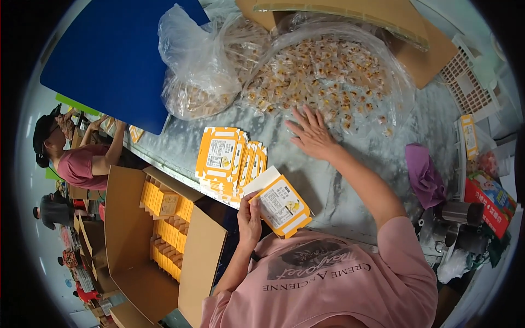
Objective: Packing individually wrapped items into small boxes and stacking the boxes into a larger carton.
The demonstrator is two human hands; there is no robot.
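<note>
My left hand (249, 223) grips a yellow and white carton (283, 206) by its left side, close to my chest. A white flap stands up at the carton's far end. My right hand (313, 134) is stretched forward, fingers spread, with nothing in it that I can see. Its fingertips are at the near edge of a heap of small clear-wrapped pieces (322, 71), brown and yellow inside. Left of the held carton lies a stack of flat yellow and white cartons (221, 156), fanned toward the right.
An open cardboard box (202, 257) with rows of filled yellow cartons (172, 235) stands at my left. Behind the stack are a clear plastic bag (191, 76) and a blue board (109, 60). A purple cloth (424, 172) and metal cups (462, 213) sit right. Co-workers are at far left.
</note>
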